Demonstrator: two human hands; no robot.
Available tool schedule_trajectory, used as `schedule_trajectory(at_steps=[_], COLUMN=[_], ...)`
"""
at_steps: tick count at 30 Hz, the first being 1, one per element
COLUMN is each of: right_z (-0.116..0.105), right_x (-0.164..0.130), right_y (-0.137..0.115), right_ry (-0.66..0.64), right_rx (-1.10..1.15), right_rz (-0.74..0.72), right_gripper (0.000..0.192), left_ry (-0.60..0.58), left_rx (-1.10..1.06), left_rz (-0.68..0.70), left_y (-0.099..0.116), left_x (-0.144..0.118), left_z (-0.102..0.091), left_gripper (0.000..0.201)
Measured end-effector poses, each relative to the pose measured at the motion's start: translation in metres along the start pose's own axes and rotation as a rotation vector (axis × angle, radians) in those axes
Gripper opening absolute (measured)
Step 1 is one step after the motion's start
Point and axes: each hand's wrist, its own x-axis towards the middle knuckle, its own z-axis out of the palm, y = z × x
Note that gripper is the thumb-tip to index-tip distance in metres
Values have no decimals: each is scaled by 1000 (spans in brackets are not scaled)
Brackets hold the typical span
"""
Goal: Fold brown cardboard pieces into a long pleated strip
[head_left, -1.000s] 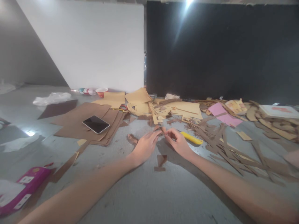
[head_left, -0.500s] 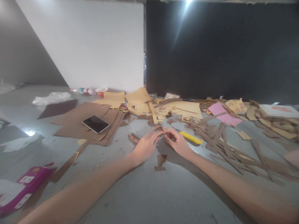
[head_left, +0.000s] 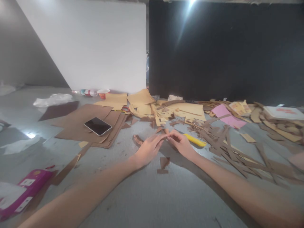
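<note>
Pinching a small brown strip [head_left: 165, 135] between their fingertips, the left hand [head_left: 148, 148] and right hand [head_left: 181, 144] meet over the grey floor [head_left: 147, 196]. Yellow cutter [head_left: 195, 140] lies at three o'clock, phone [head_left: 97, 126] at ten o'clock, scraps [head_left: 163, 163] at six.

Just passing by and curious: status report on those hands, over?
Left hand and right hand fingertip to fingertip, pinching a small brown cardboard piece. Yellow knife beside right hand. Cardboard scraps lie close below the hands.
</note>
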Motion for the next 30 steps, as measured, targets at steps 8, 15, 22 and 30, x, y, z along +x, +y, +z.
schedule_trajectory(at_steps=[8,15,22,30], right_z=[1,1,1,1], right_x=[0,-2,-4,-6], right_y=[3,1,0,-3], right_ry=[63,92,54,39], right_rx=[-10,-73,-85,-32], right_rz=[-3,-102,-175,-175], right_gripper=[40,33,26,18], left_ry=[-5,-26,-13,-4], left_rx=[27,27,6,12], left_rz=[-11,-8,1,11], left_y=[-3,0,1,-2], left_x=[-1,-1,0,-2], left_z=[2,0,-1,1], left_gripper=[38,42,38,36])
